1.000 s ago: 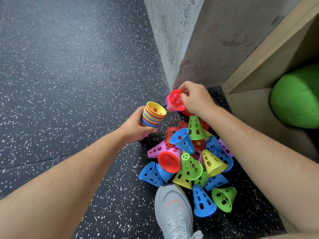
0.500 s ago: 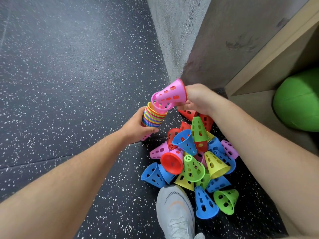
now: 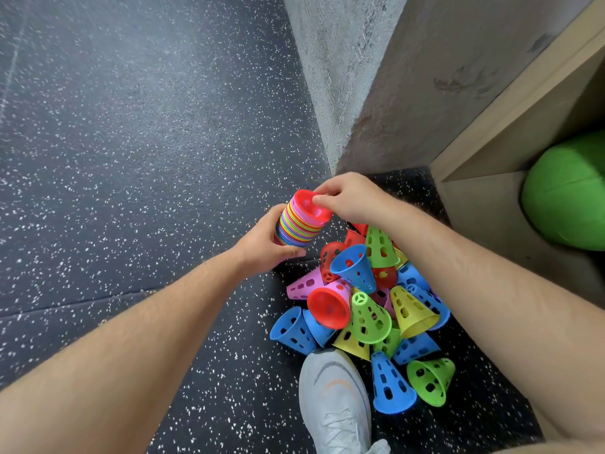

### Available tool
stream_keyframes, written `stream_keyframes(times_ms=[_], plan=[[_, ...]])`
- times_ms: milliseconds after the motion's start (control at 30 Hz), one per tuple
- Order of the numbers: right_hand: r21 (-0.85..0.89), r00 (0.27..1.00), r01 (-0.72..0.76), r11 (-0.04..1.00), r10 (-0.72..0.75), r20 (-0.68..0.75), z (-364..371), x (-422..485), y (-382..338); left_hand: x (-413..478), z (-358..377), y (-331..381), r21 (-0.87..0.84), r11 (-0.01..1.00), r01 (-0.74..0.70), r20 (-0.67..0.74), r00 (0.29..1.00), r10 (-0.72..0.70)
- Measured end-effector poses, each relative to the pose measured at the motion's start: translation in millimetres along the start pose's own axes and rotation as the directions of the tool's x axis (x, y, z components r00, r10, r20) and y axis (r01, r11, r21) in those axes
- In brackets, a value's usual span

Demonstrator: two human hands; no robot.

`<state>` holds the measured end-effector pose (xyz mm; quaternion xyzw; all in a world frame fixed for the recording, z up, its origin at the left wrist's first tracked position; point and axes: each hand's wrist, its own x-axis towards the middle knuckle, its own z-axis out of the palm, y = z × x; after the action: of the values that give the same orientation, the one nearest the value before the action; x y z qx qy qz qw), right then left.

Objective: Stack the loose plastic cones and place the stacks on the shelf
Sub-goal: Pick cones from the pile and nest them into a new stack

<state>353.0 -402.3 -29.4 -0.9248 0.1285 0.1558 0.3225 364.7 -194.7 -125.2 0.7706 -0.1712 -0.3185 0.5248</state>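
A person's left hand point(image 3: 262, 245) grips a multicoloured stack of nested plastic cones point(image 3: 299, 222) above the speckled black rubber floor point(image 3: 131, 158), while the right hand point(image 3: 352, 198) pinches the rim of the red top cone point(image 3: 309, 206). Loose perforated plastic cones point(image 3: 366, 309) lie heaped just beside a white sneaker point(image 3: 334, 398).

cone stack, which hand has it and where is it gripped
The left hand grips the cone stack around its lower side. The right hand pinches the rim of the top red cone.
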Motion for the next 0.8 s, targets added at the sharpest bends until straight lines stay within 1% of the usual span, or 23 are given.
stream_keyframes(times_ms=[33, 100, 167, 200, 233, 300, 367, 467, 533, 600, 633, 700, 767, 800], plan=[[-0.036, 1.000, 0.003, 0.999, -0.003, -0.006, 0.0, -1.4, 2.3, -0.4, 0.2, -0.3, 0.008, 1.000, 0.001, -0.002, 1.000, -0.001], [-0.086, 0.997, -0.037, 0.996, 0.030, -0.075, -3.4, -2.3, 13.2, -0.6, 0.4, -0.2, 0.031, 0.999, -0.012, -0.007, 1.000, 0.013], [-0.191, 0.983, -0.132, 0.973, 0.103, -0.155, -7.4, -0.3, 30.3, -0.2, 0.3, -0.1, 0.043, 0.999, -0.015, 0.000, 1.000, 0.015], [-0.250, 0.972, -0.200, 0.947, 0.160, -0.169, -8.7, 0.8, 38.7, 0.4, 0.3, -0.5, 0.045, 0.999, -0.016, 0.002, 1.000, 0.016], [-0.292, 0.960, -0.271, 0.917, 0.233, -0.157, -9.3, 0.7, 44.7, 0.5, 0.2, -0.3, 0.048, 0.999, -0.014, 0.002, 1.000, 0.014], [-0.314, 0.930, -0.366, 0.876, 0.358, -0.086, -7.1, 0.2, 52.3, 0.1, 0.1, 0.2, 0.048, 0.999, -0.011, -0.005, 1.000, 0.011], [-0.293, 0.907, -0.407, 0.865, 0.420, -0.020, -4.2, 1.1, 57.4, -0.5, 0.0, 1.8, 0.057, 0.998, -0.012, 0.003, 1.000, 0.011], [-0.283, 0.889, -0.434, 0.855, 0.458, 0.019, -1.6, 4.8, 62.1, -0.7, 0.0, 3.5, 0.060, 0.998, -0.007, 0.001, 1.000, 0.007], [-0.305, 0.900, -0.421, 0.855, 0.436, -0.019, -0.2, 6.0, 64.2, -0.5, 0.0, 4.2, 0.061, 0.998, -0.004, 0.000, 1.000, 0.004], [-0.280, 0.925, -0.380, 0.882, 0.360, -0.121, -1.0, 3.8, 64.3, 0.6, 0.2, 4.2, 0.053, 0.999, -0.001, 0.003, 1.000, 0.000], [-0.221, 0.937, -0.337, 0.915, 0.304, -0.170, -2.7, 2.6, 64.1, 0.6, 0.1, 5.0, 0.052, 0.999, 0.000, 0.002, 1.000, 0.000], [-0.030, 0.954, -0.192, 0.981, 0.179, -0.239, -7.8, 2.2, 63.2, 1.5, 0.2, 5.1, 0.060, 0.998, -0.006, -0.004, 1.000, 0.006], [0.165, 0.963, -0.033, 0.986, 0.075, -0.259, -14.5, 0.4, 58.3, 2.9, 0.7, 5.1, 0.068, 0.998, -0.002, -0.005, 1.000, 0.002], [0.226, 0.966, 0.025, 0.974, 0.035, -0.256, -16.8, -1.3, 54.8, 2.9, 1.0, 6.1, 0.070, 0.998, 0.003, -0.007, 1.000, -0.003]])
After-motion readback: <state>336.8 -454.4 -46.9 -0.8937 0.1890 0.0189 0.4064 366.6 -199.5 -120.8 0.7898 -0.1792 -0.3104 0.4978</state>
